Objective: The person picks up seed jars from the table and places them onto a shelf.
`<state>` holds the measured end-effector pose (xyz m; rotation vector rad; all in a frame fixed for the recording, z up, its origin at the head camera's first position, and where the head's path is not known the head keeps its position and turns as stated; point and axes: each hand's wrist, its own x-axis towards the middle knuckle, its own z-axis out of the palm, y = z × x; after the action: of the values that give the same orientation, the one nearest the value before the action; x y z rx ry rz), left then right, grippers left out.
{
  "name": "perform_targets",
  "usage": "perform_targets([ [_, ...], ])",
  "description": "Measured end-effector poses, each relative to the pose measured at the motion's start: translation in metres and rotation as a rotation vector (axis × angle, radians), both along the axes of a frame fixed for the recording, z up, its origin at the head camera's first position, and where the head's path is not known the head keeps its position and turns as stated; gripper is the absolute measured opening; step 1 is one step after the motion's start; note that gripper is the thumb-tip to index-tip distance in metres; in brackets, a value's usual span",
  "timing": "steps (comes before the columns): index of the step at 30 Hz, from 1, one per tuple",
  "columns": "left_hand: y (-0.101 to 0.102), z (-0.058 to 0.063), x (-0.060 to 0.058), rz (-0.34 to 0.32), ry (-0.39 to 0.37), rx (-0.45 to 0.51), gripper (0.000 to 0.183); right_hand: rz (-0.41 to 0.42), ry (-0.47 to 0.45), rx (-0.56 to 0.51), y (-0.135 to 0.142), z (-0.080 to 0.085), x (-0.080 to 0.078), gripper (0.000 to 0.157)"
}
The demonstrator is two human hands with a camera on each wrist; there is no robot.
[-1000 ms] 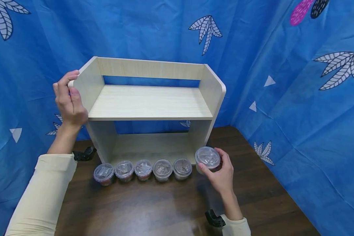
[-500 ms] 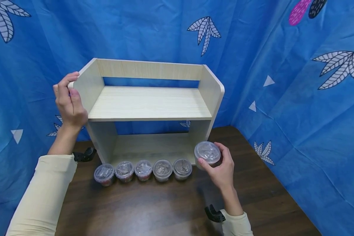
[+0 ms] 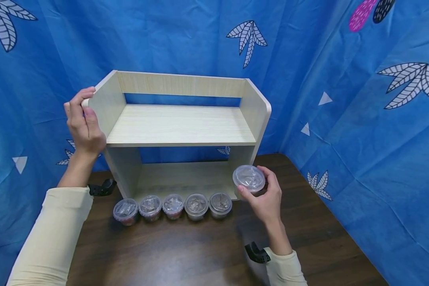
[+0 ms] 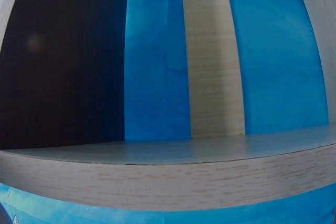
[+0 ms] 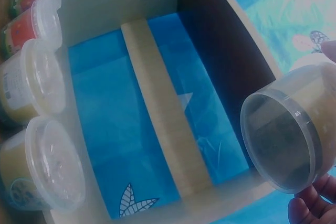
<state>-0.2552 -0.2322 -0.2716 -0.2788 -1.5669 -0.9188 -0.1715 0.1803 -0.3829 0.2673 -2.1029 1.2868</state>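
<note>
A pale wooden two-tier shelf [image 3: 182, 125] stands on the dark table. My left hand [image 3: 87, 127] grips the front edge of its left side panel, thumb inside and fingers around the outside. Off the shelf's lower right corner, my right hand [image 3: 268, 200] holds a clear lidded plastic cup [image 3: 249, 178] by its side, between thumb and fingers. In the right wrist view, the cup's round transparent lid [image 5: 278, 142] faces the camera, with fingertips [image 5: 302, 211] at the wall below. The left wrist view shows the shelf's boards [image 4: 168, 177] but no hand.
Several smaller lidded cups [image 3: 196, 204] stand in a row along the shelf's lower front edge. Some carry red labels, seen in the right wrist view. The brown table [image 3: 178, 250] extends in front and to the right. A blue patterned curtain [image 3: 186, 35] hangs behind.
My right hand has moved the cup away from me, toward the shelf's right side panel, and slightly left. My left hand and the row of cups have stayed put.
</note>
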Motion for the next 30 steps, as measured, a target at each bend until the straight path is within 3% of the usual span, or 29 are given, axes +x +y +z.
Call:
perform_targets([
  [18, 0.0, 0.001, -0.003, 0.0, 0.002, 0.01, 0.038, 0.027, 0.095, -0.023, -0.005, 0.027, -0.009, 0.072],
  [30, 0.002, 0.001, 0.0, -0.007, 0.012, 0.018, 0.038, 0.023, 0.097, -0.018, -0.009, 0.038, -0.018, 0.067],
])
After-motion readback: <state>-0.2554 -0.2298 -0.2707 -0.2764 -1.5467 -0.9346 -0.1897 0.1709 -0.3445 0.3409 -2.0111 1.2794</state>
